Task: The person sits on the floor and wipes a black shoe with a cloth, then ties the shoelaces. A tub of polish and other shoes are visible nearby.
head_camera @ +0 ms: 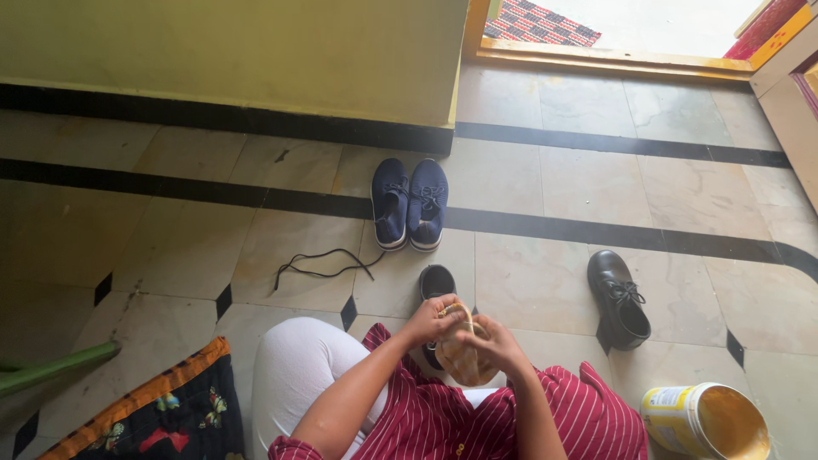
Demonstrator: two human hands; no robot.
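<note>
Low in the middle of the frame, the left hand (pixel 434 319) and the right hand (pixel 494 345) meet over a black shoe (pixel 437 281) whose toe points up the frame; both hands are closed on a tan cloth-like pad (pixel 464 358) held against the shoe's rear part, the left fingers curled over its top edge, the right hand cupping its side. The shoe's heel is hidden beneath them. Its partner — a black lace-up shoe (pixel 620 298) — stands well apart to the right on the pale tiled floor (pixel 528 281). Above, near the centre, a pair of navy sneakers (pixel 409 203) sit side by side, touching, and a loose black lace (pixel 328 264) trails just left of and below them. At the lower right corner lies a yellow tin (pixel 703 422) — open, tilted. A patterned dark mat (pixel 162 409) fills the lower left.
</note>
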